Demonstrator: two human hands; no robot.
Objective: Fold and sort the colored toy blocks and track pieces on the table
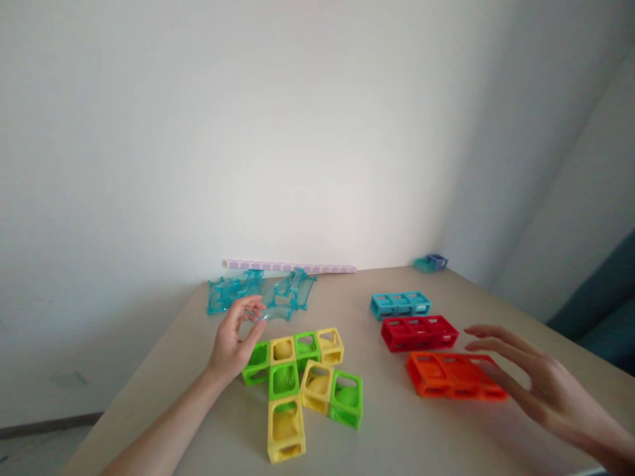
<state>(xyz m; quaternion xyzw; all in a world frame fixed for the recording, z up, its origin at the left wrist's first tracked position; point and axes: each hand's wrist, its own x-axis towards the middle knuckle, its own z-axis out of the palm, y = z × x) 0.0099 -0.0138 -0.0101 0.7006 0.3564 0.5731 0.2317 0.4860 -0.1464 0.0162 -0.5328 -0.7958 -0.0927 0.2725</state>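
My left hand (239, 337) hovers over the left end of a T-shaped group of green and yellow cube blocks (284, 380), thumb and fingers apart. Just past its fingertips lies a clear blue curved track piece (278, 313); whether they touch I cannot tell. A joined yellow and green block pair (331, 395) rests against the group's right side. My right hand (530, 377) is at the right end of a row of orange blocks (446, 375), its fingers spread and the thumb side overlapping the row. Behind that row sit a red block row (419, 332) and a light blue one (401, 305).
More translucent blue track pieces (233, 291) lie at the back left, before a lilac patterned strip (292, 266) along the wall. A dark blue block (437, 262) and a teal piece (423, 264) are in the far right corner. Dark teal fabric (605, 311) hangs at right.
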